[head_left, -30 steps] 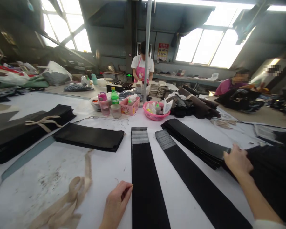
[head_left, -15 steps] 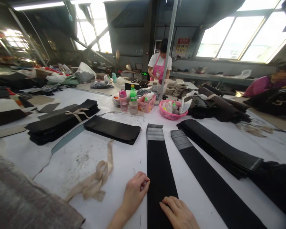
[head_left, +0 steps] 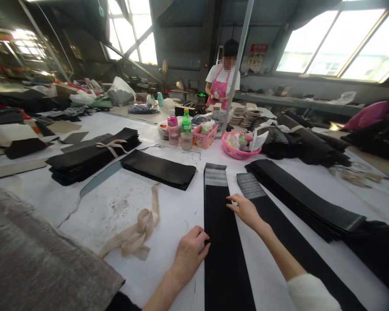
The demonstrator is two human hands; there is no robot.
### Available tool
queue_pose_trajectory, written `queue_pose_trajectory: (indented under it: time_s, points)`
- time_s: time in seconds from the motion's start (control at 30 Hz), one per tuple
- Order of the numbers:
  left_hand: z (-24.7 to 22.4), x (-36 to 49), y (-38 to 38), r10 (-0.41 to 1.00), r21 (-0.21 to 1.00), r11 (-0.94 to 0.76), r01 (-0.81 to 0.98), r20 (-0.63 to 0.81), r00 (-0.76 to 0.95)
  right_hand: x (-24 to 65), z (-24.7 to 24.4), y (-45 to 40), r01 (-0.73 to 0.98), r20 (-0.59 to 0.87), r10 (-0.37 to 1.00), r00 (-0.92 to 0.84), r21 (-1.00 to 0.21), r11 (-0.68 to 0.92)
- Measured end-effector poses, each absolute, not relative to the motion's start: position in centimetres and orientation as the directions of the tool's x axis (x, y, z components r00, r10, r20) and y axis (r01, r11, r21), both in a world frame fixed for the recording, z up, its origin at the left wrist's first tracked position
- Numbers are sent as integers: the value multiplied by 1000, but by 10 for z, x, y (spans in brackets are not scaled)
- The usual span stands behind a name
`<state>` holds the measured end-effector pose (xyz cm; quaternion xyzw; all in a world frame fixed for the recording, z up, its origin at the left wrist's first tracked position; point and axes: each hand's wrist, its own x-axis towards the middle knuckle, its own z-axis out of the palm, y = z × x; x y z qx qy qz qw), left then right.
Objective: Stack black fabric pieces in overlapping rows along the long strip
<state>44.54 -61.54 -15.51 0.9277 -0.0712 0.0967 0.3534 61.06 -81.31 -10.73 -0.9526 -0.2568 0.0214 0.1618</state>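
Left hand [head_left: 190, 249]: open lane at 11 o'clock across the worktop [head_left: 176, 207], ending at the short stack [head_left: 158, 169]; ribbon [head_left: 136, 245] in the way at 9 to 10.
Right hand [head_left: 244, 209]: basin [head_left: 238, 154] blocks 12 o'clock, long stack [head_left: 306, 196] 3 o'clock.

Your left grip [head_left: 190, 248] sits near 6 o'clock in the head view, back upward, fingers curled inward and thumb reaching towards 2 o'clock; whether the tips meet is unclear. Your bare left forearm [head_left: 164, 288] slants up towards 1 o'clock. Your right grip [head_left: 245, 211], around 4 o'clock, reaches farther forward, index finger and thumb extended towards 10 o'clock with their 2 tips apart. Your right forearm [head_left: 282, 248] stretches out behind it from a pale sleeve [head_left: 313, 293].
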Motion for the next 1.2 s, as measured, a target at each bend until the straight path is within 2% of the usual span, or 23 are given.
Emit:
queue_pose_trajectory:
  time_s: [0.13, 0.3, 0.57, 0.77, 1.0, 1.2]
  points:
    - [-161, 449, -613, -54, 667, -722, -186, 213, 975, 675, -120, -784, 462, 55, 464, 884, -251, -850]
    - [-165, 453, -611, -47, 697, -699, -160, 178, 983, 715, -127, -763, 439, 16, 444, 896, -184, -879]
    - [-167, 456, -610, -50, 711, -687, -147, 156, 987, 735, -129, -759, 436, -39, 444, 895, -125, -891]
    - [-165, 455, -610, -55, 712, -687, -145, 149, 987, 730, -129, -757, 451, 8, 453, 891, -124, -884]
    - [-161, 457, -609, -23, 769, -631, -107, 120, 993, 698, -134, -757, 448, 162, 420, 893, -230, -864]
    - [-141, 462, -599, 33, 886, -462, 28, -14, 999, 682, -155, -755, 351, 221, 276, 935, -481, -804]
